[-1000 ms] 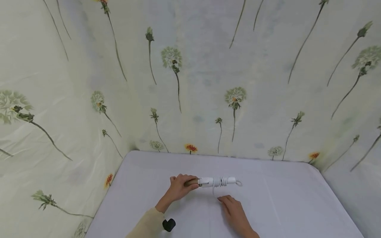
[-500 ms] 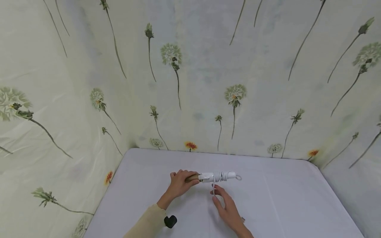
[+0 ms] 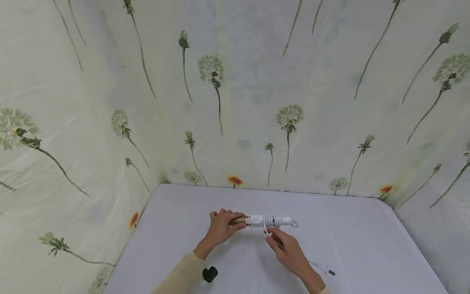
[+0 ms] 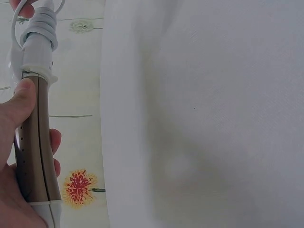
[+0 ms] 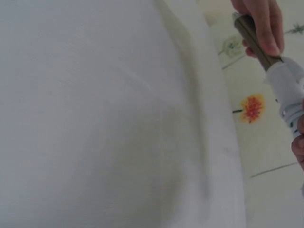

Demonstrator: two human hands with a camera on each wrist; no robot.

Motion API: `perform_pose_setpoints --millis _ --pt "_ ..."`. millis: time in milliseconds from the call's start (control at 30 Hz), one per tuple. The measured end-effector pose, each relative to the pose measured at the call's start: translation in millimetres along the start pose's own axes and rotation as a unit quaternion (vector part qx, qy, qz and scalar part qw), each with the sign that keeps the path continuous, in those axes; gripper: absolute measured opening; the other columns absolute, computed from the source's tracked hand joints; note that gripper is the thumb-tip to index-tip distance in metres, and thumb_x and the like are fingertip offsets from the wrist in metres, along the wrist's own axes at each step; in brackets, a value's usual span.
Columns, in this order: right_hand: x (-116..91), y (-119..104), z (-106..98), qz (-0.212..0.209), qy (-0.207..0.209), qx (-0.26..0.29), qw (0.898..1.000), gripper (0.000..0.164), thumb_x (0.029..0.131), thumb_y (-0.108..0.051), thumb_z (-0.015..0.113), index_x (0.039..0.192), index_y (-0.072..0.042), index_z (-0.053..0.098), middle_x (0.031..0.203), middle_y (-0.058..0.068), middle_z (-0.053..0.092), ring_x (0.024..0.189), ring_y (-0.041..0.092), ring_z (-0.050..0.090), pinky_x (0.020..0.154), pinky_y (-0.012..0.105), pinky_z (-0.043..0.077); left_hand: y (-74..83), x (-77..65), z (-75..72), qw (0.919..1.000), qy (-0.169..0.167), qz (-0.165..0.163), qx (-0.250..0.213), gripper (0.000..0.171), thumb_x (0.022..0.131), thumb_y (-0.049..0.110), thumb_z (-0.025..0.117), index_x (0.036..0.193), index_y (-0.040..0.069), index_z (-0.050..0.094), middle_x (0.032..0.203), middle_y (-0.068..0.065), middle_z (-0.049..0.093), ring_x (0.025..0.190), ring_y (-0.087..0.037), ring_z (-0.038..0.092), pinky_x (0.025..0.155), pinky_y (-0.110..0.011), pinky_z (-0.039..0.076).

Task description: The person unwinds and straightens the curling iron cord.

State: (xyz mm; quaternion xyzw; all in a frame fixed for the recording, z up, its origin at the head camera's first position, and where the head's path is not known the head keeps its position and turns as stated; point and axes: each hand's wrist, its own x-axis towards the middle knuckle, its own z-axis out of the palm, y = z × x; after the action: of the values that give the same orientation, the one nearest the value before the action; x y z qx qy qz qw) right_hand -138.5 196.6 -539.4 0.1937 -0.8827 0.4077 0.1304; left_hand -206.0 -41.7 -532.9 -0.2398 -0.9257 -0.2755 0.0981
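A hair straightener, brown along one half and white along the other, is held level above the table in the head view. My left hand grips its brown half, thumb along the side in the left wrist view. White cord is wound in several turns round the white half, with a small coiled loop at the far right end. My right hand pinches the cord just below these turns. Past the right wrist, a loose cord end with a dark-tipped plug shows near the table.
A white-covered table lies under both hands. Flower-printed curtains rise behind it and on both sides. Beside the left sleeve is a small black object.
My right hand has come up to the wound cord and now pinches it. The plug end has come into view at the right. My left hand keeps its grip.
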Motion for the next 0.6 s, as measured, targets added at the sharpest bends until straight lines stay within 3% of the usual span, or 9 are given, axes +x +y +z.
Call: perform_pose_setpoints --millis 200,367,600 --pt "11 3 -15 -0.035 -0.008 -0.029 0.999 0.013 0.093 -0.022 0.062 0.104 -0.017 0.066 0.07 -0.02 0.054 0.054 -0.007 0.041 0.048 0.016 0.039 0.0 -3.6 -1.2 0.9997 -0.002 0.019 0.018 0.036 0.081 0.048 0.066 0.113 0.032 0.067 0.089 0.007 0.067 0.076 -0.01 0.044 0.072 -0.037 0.018" --pt "17 5 -25 -0.063 -0.032 -0.029 0.997 0.01 0.092 -0.018 0.062 0.101 -0.016 0.067 0.07 -0.02 0.057 0.054 -0.008 0.044 0.049 0.016 0.041 -3.8 -7.3 -1.6 0.9995 -0.024 0.018 -0.001 0.036 0.082 0.05 0.064 0.113 0.031 0.068 0.091 0.008 0.067 0.076 -0.008 0.042 0.072 -0.037 0.016" --pt "32 11 -38 -0.105 0.002 -0.062 0.992 0.012 0.089 -0.012 0.065 0.1 -0.016 0.067 0.067 -0.017 0.058 0.053 -0.009 0.042 0.049 0.015 0.037 -7.9 -7.8 -0.9 0.9994 -0.021 0.026 -0.01 0.035 0.083 0.05 0.063 0.113 0.031 0.067 0.09 0.009 0.066 0.076 -0.008 0.043 0.072 -0.036 0.016"
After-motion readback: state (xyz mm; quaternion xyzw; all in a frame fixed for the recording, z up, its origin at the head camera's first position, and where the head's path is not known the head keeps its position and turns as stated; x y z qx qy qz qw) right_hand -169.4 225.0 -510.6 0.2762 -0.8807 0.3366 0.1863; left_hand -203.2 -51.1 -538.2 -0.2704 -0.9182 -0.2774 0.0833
